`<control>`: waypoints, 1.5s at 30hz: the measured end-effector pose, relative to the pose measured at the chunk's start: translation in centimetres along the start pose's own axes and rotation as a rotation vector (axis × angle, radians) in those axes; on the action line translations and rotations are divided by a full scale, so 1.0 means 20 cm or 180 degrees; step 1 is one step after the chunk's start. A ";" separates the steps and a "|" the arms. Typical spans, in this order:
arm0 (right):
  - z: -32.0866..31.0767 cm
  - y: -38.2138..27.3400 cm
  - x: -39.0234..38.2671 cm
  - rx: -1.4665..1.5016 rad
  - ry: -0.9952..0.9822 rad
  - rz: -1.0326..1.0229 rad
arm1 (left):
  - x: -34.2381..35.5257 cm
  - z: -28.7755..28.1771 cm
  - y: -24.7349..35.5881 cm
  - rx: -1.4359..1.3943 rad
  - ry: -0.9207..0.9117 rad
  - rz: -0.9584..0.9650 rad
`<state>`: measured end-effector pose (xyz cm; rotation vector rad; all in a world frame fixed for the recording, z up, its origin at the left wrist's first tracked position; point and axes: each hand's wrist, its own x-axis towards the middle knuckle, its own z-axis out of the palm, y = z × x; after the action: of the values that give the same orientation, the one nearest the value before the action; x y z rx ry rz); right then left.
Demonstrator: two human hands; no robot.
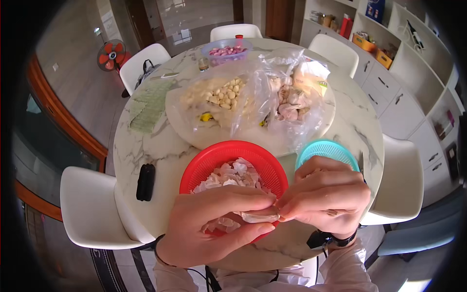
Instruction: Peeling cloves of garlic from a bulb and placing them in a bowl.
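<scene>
Over the red plastic basket (204, 158), my left hand (204, 221) holds a garlic clove (260, 215) between thumb and fingers, its papery skin still partly on. The thumb and forefinger of my right hand (331, 194) pinch the clove's right end; the other fingers are curled in, and what lies under them is hidden. Loose garlic skins (233, 176) fill much of the basket, partly covered by my left hand. Behind my right hand stands a turquoise basket (327, 146), its inside mostly hidden.
Farther back on the round marble table (360, 126) lie a clear bag of peeled cloves (226, 95) and one of garlic bulbs (292, 102). A tub of purple-pink pieces (226, 52) stands behind. Leftward are a black case (145, 182) and a green cloth (151, 104).
</scene>
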<state>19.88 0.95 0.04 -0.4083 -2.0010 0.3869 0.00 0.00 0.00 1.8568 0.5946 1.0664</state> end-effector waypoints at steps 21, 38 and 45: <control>0.06 0.00 0.00 -0.0072 0.0052 0.0201 | -0.01 0.03 -0.01 0.0048 0.0326 -0.0110; 0.08 0.00 0.00 0.1089 0.0411 0.0508 | 0.00 0.03 0.02 -0.0808 0.0512 -0.0186; 0.07 0.00 -0.01 0.0367 -0.0063 0.1848 | 0.01 0.04 0.06 -0.0908 0.1051 -0.0424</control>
<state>18.76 0.77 -0.66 -0.9164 -1.8406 0.8625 0.71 -0.73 0.90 1.3874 0.7047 1.3052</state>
